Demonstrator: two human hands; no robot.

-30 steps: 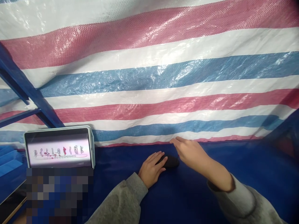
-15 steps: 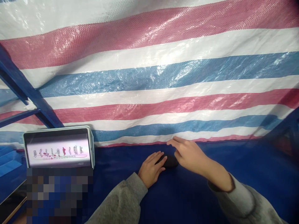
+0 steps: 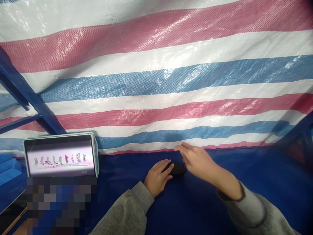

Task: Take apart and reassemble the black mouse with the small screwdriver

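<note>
A dark, rounded object that looks like a black computer mouse (image 3: 178, 168) lies on the blue surface (image 3: 186, 209). My left hand (image 3: 158, 178) holds its left end, with the fingers over the top and side. Just right of it and slightly above, my right hand (image 3: 197, 161) is bent at the wrist. Its fingers are curled together in a pinch, the index finger pointing left. Whatever sits between those fingertips, if anything, is hidden or too small to make out.
A tablet (image 3: 61, 156) in a pale case stands at the left, showing a title picture. Before it lies a phone-like dark slab (image 3: 12, 210), beside a blurred-out patch. Striped plastic sheeting (image 3: 156, 78) hangs behind, with a blue metal frame (image 3: 29, 88) at the left.
The right hand's fingers have shifted very slightly near the mouse, with the wrist a touch lower. Otherwise both hands and the mouse stay in place.
</note>
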